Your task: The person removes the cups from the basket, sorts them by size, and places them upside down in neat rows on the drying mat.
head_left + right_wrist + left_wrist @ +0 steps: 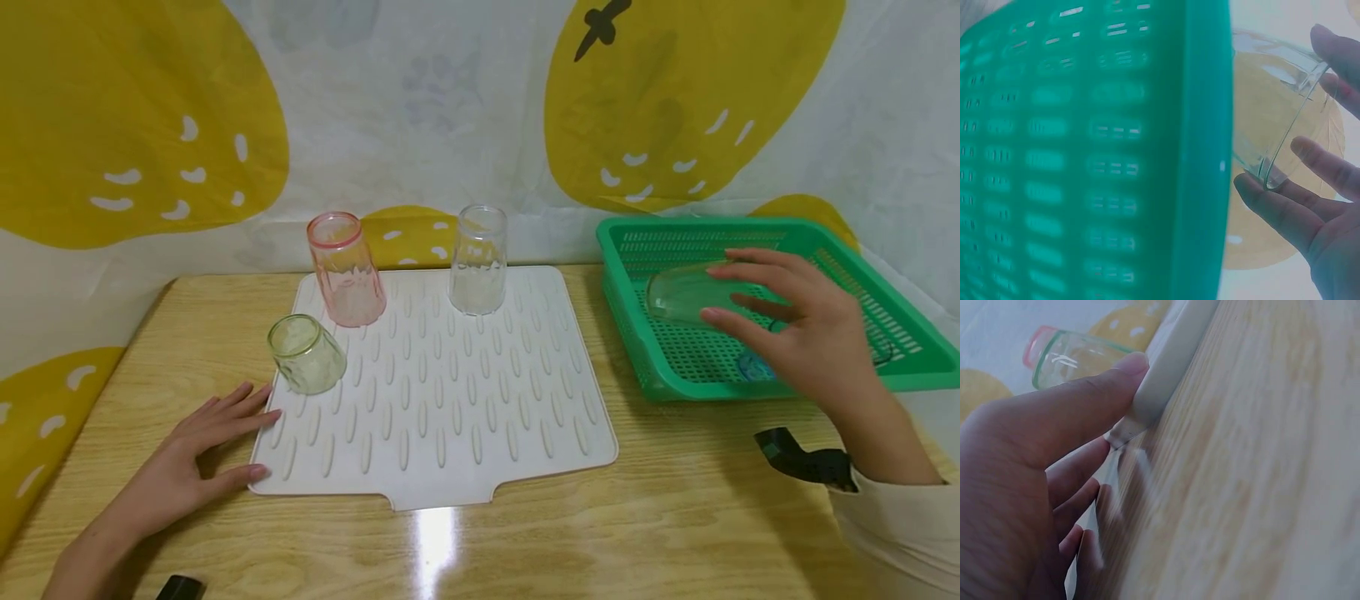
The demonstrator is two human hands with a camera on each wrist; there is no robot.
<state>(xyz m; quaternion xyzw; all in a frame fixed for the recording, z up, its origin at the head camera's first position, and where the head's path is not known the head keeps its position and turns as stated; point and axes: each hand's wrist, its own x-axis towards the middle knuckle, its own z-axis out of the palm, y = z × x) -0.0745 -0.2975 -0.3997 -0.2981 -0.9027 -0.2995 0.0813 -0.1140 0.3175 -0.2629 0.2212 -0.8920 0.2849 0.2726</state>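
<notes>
My right hand (813,321) grips a clear glass (678,296) near its rim, thumb on one side and fingers on the other. The glass lies tilted on its side above the green plastic basket (628,333); the right wrist view shows its rim between the fingertips, beyond the basket's edge. My left hand (198,450) rests at the left edge of a white ridged drying mat (446,487), thumb on the mat's edge, fingers extended. On the mat a short green glass (307,358), a tall pink glass (348,275) and a tall clear glass (478,262) stand upside down.
Inside the basket lies a blue glass item (753,365), partly hidden by my right hand. The wooden table (637,517) carries both mat and basket. Behind them hangs a white cloth (450,108) with yellow fruit prints.
</notes>
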